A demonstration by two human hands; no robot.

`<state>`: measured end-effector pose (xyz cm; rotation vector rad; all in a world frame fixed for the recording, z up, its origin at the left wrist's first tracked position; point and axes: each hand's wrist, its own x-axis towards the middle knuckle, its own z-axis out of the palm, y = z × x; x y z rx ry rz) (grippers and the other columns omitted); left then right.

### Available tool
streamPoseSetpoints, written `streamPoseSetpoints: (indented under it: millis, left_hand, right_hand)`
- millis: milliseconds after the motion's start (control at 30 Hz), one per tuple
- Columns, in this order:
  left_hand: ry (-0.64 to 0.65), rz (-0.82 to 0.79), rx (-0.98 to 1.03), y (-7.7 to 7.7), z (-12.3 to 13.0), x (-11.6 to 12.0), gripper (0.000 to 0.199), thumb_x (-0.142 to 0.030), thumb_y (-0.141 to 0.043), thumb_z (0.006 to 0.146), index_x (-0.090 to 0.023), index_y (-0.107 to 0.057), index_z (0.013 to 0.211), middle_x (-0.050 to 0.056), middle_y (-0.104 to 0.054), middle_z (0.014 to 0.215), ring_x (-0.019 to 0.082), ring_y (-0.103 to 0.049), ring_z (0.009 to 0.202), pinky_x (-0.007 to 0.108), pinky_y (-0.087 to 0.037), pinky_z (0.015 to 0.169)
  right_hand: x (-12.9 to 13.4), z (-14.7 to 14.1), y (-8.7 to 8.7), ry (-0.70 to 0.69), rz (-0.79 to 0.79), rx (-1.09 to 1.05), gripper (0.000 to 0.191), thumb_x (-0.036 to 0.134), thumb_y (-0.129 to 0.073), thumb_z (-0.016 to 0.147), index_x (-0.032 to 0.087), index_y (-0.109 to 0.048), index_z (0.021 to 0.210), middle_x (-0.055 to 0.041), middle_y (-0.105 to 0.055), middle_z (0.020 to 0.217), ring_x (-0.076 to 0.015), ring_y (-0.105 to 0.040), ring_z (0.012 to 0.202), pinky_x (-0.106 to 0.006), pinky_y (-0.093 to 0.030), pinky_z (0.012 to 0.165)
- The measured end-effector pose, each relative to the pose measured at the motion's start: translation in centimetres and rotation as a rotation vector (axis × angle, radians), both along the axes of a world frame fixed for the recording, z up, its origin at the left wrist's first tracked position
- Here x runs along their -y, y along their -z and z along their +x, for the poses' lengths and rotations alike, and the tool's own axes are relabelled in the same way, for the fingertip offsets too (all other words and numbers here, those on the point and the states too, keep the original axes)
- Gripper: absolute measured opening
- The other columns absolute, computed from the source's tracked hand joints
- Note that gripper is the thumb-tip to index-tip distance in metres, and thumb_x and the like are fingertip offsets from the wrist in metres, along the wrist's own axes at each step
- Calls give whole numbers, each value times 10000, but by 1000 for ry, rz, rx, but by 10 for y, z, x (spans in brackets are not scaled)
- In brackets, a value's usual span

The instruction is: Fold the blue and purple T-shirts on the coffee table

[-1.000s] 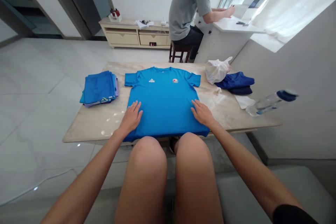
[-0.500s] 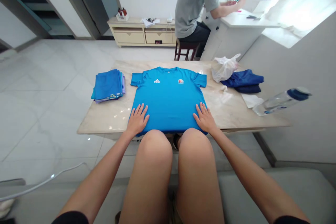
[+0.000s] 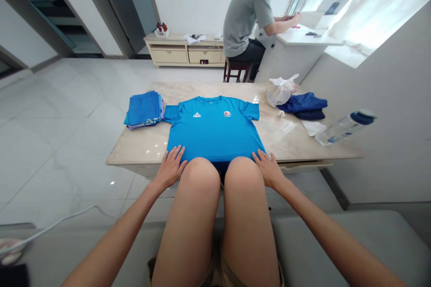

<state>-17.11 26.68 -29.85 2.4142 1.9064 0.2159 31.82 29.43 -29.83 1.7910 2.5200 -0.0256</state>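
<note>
Blue T-shirt [image 3: 213, 130] is spread flat on the marble bench [image 3: 134, 148], its lower corners pressed smooth by the open, ungripping left hand [image 3: 170, 169] and right hand [image 3: 268, 169]

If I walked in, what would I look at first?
The bright blue T-shirt spread flat on the marble table comes first, with the left hand and right hand at its bottom edge. Next is the folded blue stack to its left, then the person in grey at the far desk.
</note>
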Motion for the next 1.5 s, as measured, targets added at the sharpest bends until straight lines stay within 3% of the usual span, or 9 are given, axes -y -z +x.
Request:
streamPoseSetpoints:
  millis: [67, 167, 267, 367, 533, 1100, 1267, 1400, 1500]
  left_hand:
    - [-17, 30, 47, -6, -2, -17, 724, -537, -293, 1173, -170, -383, 1790, 159, -394, 1845, 324, -336, 1738, 578, -267, 1429]
    - [-60, 29, 103, -17, 6, -61, 723, -523, -277, 1174, -136, -407, 1771, 174, -413, 1833, 335, -369, 1722, 591, -298, 1416]
    - [-104, 1, 115, -20, 20, -104, 703, -481, -274, 1173, -133, -421, 1765, 172, -410, 1833, 331, -372, 1722, 593, -299, 1415]
    - [-131, -13, 90, -12, 30, -128, 704, -476, -271, 1171, -158, -389, 1788, 145, -353, 1863, 328, -308, 1750, 613, -230, 1437]
    - [-116, -14, 48, -5, 33, -130, 722, -527, -263, 1173, -205, -343, 1814, 99, -276, 1896, 315, -219, 1779, 613, -136, 1455]
    - [-44, -38, 23, -1, 31, -62, 720, -486, -274, 1155, -177, -378, 1797, 143, -302, 1879, 336, -237, 1772, 651, -179, 1432]
    - [-34, -43, 72, -1, 25, -55, 700, -497, -316, 1153, -217, -399, 1789, 133, -354, 1865, 331, -273, 1762, 652, -204, 1429]
    - [-36, -1, 115, -10, 31, -86, 695, -489, -285, 1165, -190, -413, 1780, 148, -388, 1850, 318, -306, 1750, 617, -218, 1436]
    - [-58, -31, 120, -11, 41, -112, 688, -477, -286, 1167, -200, -411, 1783, 134, -373, 1858, 327, -303, 1750, 633, -214, 1434]
  right_hand:
    - [-26, -7, -18, 26, 29, -53, 612, 410, -324, 1182, 138, -606, 1652, -220, -654, 1626, -392, -620, 1515, -645, -397, 1328]
    - [-83, -24, -33, 13, 81, -159, 611, 356, -306, 1176, 81, -609, 1629, -224, -682, 1590, -371, -651, 1483, -552, -473, 1294]
    - [-132, -43, -23, 7, 76, -226, 632, 374, -302, 1172, 79, -591, 1649, -217, -637, 1643, -371, -606, 1543, -553, -468, 1311]
    - [-154, -51, 2, -13, 93, -259, 674, 417, -286, 1179, 104, -477, 1744, -180, -456, 1797, -349, -423, 1690, -590, -364, 1383]
    - [-150, -41, 22, -48, 104, -242, 695, 478, -277, 1198, 181, -335, 1825, -104, -262, 1894, -310, -239, 1770, -591, -224, 1437]
    - [-42, -43, 17, 68, 59, -140, 674, 392, -307, 1182, 147, -375, 1806, -145, -270, 1886, -335, -264, 1761, -572, -280, 1411]
    - [-69, -33, -4, 16, -32, -208, 693, 434, -360, 1162, 107, -442, 1767, -185, -393, 1830, -375, -371, 1716, -590, -351, 1381]
    - [-114, -47, -17, -10, 43, -287, 699, 420, -301, 1177, 90, -402, 1785, -192, -386, 1832, -370, -348, 1726, -597, -331, 1391]
    - [-132, -69, -11, 24, 18, -270, 702, 437, -289, 1188, 97, -381, 1796, -174, -309, 1869, -357, -270, 1757, -576, -305, 1405]
